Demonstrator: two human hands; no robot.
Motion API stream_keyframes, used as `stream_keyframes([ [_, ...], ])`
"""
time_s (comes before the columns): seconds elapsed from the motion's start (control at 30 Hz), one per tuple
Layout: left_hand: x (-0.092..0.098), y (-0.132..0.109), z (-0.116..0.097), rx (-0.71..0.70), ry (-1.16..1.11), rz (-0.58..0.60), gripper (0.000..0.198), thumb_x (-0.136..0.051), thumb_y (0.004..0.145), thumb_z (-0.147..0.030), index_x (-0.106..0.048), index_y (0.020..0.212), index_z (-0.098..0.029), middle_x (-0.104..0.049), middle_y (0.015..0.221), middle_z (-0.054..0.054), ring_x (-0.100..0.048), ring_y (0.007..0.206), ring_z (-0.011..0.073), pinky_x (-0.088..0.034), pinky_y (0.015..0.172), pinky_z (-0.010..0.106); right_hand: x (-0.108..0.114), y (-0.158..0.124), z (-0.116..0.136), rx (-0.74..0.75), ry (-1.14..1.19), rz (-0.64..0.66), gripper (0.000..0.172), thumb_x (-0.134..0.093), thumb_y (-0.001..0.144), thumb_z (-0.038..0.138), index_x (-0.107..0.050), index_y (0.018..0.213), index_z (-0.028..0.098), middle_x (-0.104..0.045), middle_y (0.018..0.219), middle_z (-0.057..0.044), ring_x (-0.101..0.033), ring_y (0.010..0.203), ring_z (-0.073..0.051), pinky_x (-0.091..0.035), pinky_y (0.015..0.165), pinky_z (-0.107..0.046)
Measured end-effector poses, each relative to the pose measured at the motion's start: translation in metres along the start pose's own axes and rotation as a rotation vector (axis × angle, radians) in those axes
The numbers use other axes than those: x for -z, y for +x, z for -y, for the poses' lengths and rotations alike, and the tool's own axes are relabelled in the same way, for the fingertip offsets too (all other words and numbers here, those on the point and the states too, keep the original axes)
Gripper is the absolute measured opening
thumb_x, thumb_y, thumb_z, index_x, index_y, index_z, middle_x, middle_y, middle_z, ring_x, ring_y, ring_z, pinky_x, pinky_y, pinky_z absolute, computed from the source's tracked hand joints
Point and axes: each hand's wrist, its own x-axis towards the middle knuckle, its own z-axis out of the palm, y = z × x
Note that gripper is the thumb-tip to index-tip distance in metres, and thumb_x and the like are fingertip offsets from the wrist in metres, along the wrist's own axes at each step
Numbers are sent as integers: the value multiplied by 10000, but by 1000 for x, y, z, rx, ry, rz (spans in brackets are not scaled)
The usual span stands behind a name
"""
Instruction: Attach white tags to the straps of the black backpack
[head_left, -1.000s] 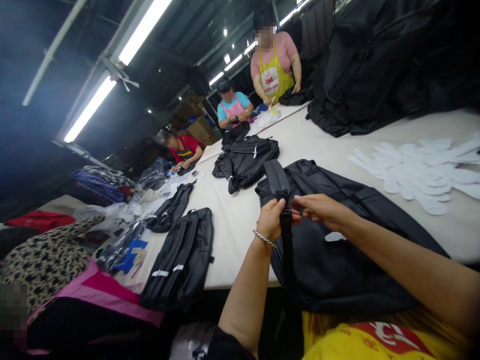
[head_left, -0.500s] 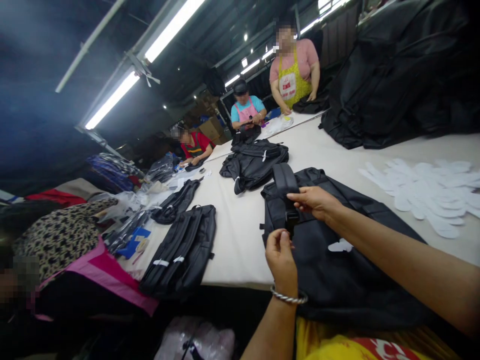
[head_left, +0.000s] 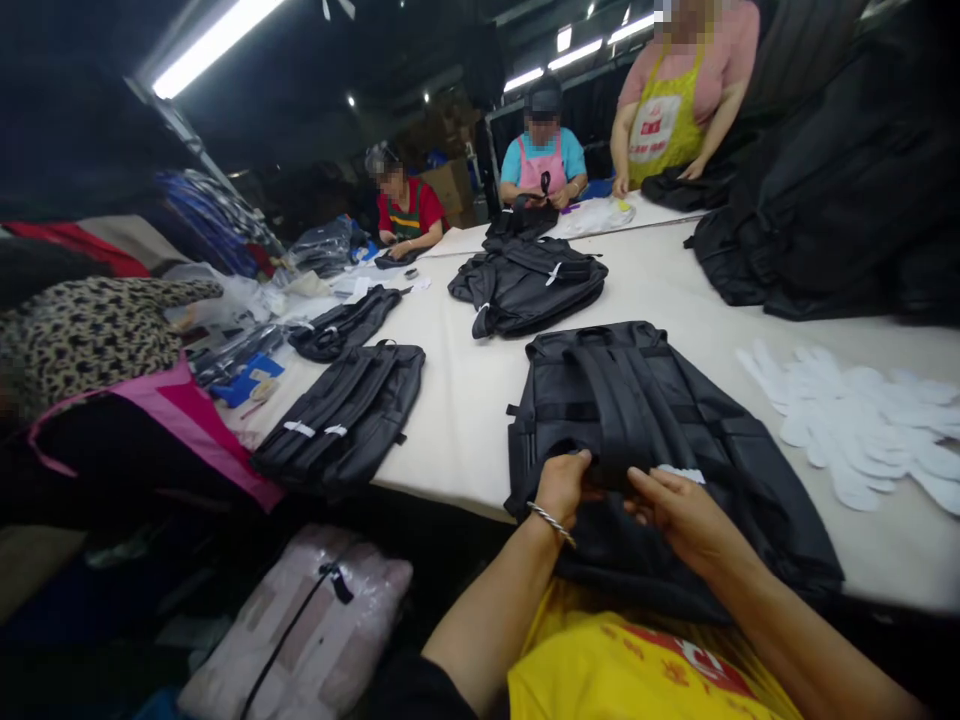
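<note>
A black backpack [head_left: 724, 440] lies on the pale table right in front of me, its straps facing up. One shoulder strap [head_left: 611, 400] arches up from the bag toward me. My left hand [head_left: 564, 487] pinches the near end of this strap from the left, thumb on top. On its other side my right hand [head_left: 671, 505] also grips the strap end, with fingers curled under. What lies between the fingertips is partly hidden. Just behind my right hand, a white paper wrap [head_left: 682, 474] shows on the other strap.
White cut-out pieces [head_left: 862, 420] lie spread on the right. More black backpacks [head_left: 345, 410] [head_left: 529, 285] rest left and ahead, with a large black pile [head_left: 832, 220] at the back right. Several co-workers [head_left: 544, 160] stand round the table. A plastic-wrapped bundle [head_left: 300, 630] sits below the table edge.
Both hands have come nearer to my body with the strap, and my right hand has dropped level with my left. The black buckle seen earlier is now hidden. My view has turned.
</note>
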Motion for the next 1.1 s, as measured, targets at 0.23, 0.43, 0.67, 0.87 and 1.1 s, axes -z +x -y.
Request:
stream_keyframes([
  [0.23,7,10,35,-97,86,-173,208,-546,646,-326,-534,691,-123,-437,488,-41,-379,404,49,-309,399,176,2,-5,-33,-86,-117,-36,326,-647,558,391,-582,778,159,-557,605,3,-477,498,-89,-322,395,-188],
  [0.43,13,12,34,-165,186,-208,209,-530,661,-332,-557,720,-133,-465,506,-40,-406,432,60,-335,437,186,2,-1,-32,-156,-211,-116,348,-560,607,495,-505,558,155,-442,430,29,-389,396,-72,-248,359,-194],
  [0.67,17,16,29,-253,452,-209,166,-478,680,-258,-594,683,-140,-594,647,28,-517,610,110,-386,572,211,-2,2,-33,4,-591,52,320,-542,632,466,-546,693,151,-503,588,7,-423,501,-95,-319,447,-215],
  [0.87,17,19,31,-135,351,-192,151,-506,677,-265,-562,716,-130,-576,623,26,-513,574,103,-401,546,211,1,5,-34,-34,-604,71,319,-554,637,438,-585,760,146,-504,559,13,-408,489,-92,-307,436,-214],
  [1.1,18,15,8,63,109,-48,172,-542,673,-280,-456,640,-135,-448,470,-39,-423,395,55,-381,430,197,5,3,-33,-149,-162,74,406,-649,580,317,-559,962,215,-614,886,-25,-540,676,-129,-404,568,-232],
])
